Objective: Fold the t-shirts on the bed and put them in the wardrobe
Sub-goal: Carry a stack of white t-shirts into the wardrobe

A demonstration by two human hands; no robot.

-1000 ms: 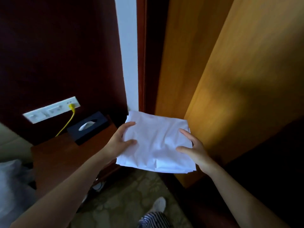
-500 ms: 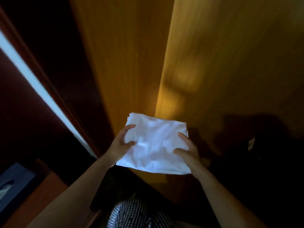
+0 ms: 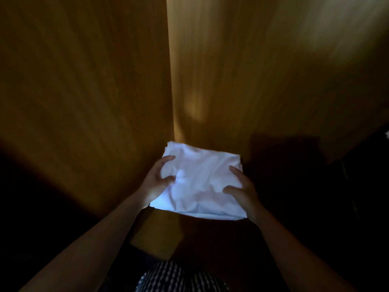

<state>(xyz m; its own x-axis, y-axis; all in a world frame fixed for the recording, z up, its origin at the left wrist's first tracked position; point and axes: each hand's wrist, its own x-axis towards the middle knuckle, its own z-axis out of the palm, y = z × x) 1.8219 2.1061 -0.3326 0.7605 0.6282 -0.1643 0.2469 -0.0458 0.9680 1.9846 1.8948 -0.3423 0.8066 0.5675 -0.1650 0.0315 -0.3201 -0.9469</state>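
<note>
The view has swung off the bedside table and now squarely faces two wooden wardrobe doors [image 3: 263, 81], both seemingly closed. The left hand [image 3: 154, 182] and right hand [image 3: 244, 192] clasp the folded white t-shirt [image 3: 200, 182] just before them; one hand must free itself to open a door.

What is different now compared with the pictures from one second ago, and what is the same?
The view swung right: the nightstand, tissue box and wall sockets left the picture, and the wooden wardrobe panels now fill it. Nothing was taken or released. The left hand and right hand still hold the folded white t-shirt by its sides, as before.
</note>
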